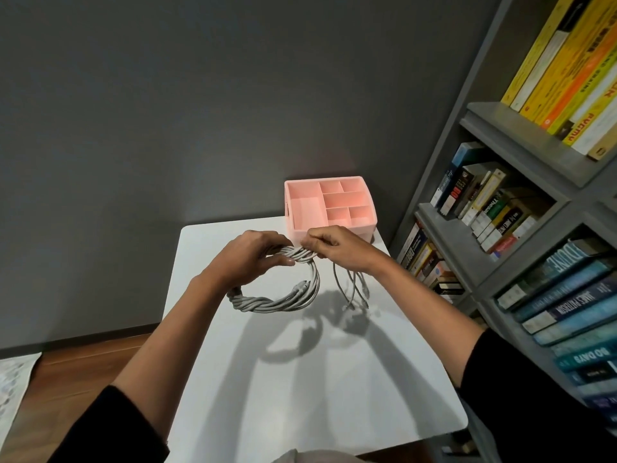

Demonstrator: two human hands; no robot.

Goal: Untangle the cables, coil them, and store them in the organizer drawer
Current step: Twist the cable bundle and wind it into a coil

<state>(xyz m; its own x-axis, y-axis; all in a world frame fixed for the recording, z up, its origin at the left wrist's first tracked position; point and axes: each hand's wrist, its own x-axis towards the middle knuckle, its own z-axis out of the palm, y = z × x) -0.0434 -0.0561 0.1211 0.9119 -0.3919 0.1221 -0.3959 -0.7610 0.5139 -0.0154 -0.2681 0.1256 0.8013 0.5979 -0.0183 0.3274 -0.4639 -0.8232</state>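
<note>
- White tabletop (300, 402), smooth, with rounded corners; its near half carries only shadows.
- Grey cables (277, 304), twisted like rope into a round coil, are held over mid-tabletop; loose ends (354, 289) dangle to the right, plugs down.
- Left grip (253, 259) is curled round the coil's top; right grip (337, 247) pinches the strands just beside it.
- Pink plastic organizer (330, 205), its compartments open-topped, sits at the far right corner, just behind the grips.
- Grey bookshelf (500, 248) crowds the right edge.

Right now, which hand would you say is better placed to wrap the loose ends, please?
Probably the right hand: it pinches the dangling loose ends, while the left hand grips the coil.
</note>
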